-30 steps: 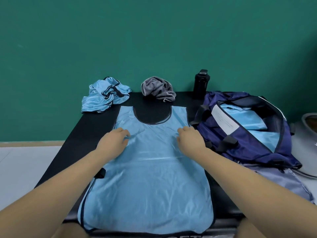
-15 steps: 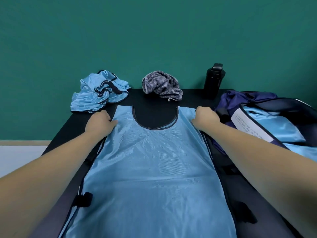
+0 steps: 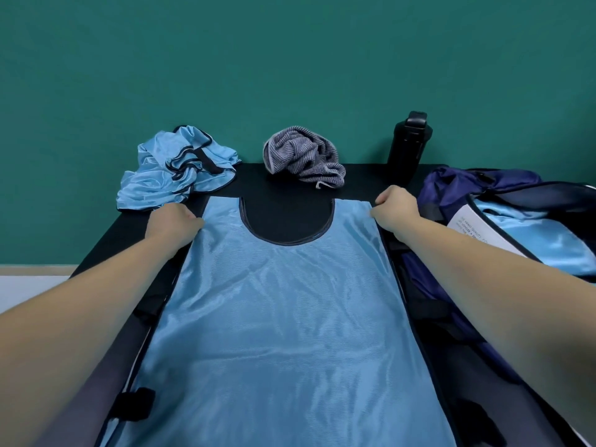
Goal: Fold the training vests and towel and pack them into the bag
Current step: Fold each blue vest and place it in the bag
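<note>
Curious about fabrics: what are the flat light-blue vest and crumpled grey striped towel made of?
The flat light-blue vest looks like glossy synthetic mesh, given its sheen. The crumpled grey striped towel looks matte and ribbed, perhaps cotton.

Three vests are counted: flat vest (image 3: 283,317) near, crumpled vest (image 3: 174,169) far left, packed vest (image 3: 532,240) right. One towel (image 3: 303,159), one bag (image 3: 477,188) and one bottle (image 3: 408,140) are counted. Two hands are seen: left hand (image 3: 171,224), right hand (image 3: 396,211).
</note>
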Demonstrator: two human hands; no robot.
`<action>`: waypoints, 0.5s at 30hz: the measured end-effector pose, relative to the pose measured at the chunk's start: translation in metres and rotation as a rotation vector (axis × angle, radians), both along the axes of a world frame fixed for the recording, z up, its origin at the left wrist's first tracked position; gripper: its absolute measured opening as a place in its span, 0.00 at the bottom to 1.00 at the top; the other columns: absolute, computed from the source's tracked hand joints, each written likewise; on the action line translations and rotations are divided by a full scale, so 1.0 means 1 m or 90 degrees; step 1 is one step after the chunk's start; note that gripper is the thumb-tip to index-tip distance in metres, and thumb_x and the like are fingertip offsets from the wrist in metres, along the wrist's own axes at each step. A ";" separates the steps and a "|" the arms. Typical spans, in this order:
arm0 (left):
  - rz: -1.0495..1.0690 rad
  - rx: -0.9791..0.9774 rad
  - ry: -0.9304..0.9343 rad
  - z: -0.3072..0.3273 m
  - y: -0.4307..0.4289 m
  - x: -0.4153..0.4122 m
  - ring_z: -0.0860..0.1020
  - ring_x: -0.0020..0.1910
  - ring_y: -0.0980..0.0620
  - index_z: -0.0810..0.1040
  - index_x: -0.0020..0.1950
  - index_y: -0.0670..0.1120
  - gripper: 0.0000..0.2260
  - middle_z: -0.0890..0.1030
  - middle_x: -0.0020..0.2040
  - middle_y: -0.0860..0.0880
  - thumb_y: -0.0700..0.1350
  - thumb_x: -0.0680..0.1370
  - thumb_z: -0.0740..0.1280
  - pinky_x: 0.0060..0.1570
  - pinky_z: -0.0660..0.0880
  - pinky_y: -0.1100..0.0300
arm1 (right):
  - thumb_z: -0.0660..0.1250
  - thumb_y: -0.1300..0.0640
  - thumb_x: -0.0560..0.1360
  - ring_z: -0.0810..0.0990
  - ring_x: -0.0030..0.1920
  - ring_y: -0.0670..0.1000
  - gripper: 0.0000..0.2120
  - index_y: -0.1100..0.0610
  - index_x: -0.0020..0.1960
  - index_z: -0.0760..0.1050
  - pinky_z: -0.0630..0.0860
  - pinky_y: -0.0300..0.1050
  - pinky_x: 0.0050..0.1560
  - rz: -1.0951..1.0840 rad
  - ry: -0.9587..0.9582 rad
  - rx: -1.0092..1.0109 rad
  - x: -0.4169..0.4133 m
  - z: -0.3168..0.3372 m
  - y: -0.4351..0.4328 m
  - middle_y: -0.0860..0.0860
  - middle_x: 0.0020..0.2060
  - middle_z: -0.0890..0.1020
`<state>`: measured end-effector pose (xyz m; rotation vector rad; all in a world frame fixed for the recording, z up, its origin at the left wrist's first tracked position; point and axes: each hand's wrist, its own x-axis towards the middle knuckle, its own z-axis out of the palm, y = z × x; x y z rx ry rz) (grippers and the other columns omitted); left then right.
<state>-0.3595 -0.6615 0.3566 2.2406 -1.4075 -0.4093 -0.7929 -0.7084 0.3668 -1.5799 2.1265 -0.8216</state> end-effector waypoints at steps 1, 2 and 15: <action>0.000 -0.002 0.001 -0.001 -0.002 0.003 0.79 0.46 0.45 0.82 0.41 0.45 0.07 0.84 0.43 0.46 0.46 0.76 0.74 0.41 0.75 0.53 | 0.72 0.66 0.75 0.82 0.56 0.59 0.09 0.62 0.55 0.81 0.80 0.50 0.53 0.009 0.005 0.009 -0.001 -0.002 0.000 0.56 0.50 0.82; -0.001 -0.002 -0.001 -0.002 -0.003 0.006 0.79 0.44 0.47 0.81 0.41 0.45 0.08 0.84 0.43 0.47 0.47 0.76 0.75 0.38 0.73 0.54 | 0.72 0.66 0.74 0.81 0.55 0.59 0.10 0.61 0.55 0.80 0.79 0.49 0.51 0.018 0.017 0.020 -0.002 -0.005 0.000 0.56 0.51 0.82; -0.296 -0.082 -0.217 0.000 -0.060 0.001 0.77 0.62 0.41 0.78 0.68 0.49 0.18 0.76 0.62 0.46 0.52 0.81 0.73 0.64 0.74 0.46 | 0.72 0.47 0.78 0.77 0.67 0.61 0.27 0.52 0.74 0.73 0.74 0.58 0.69 0.214 0.271 0.085 0.013 0.001 -0.048 0.56 0.68 0.77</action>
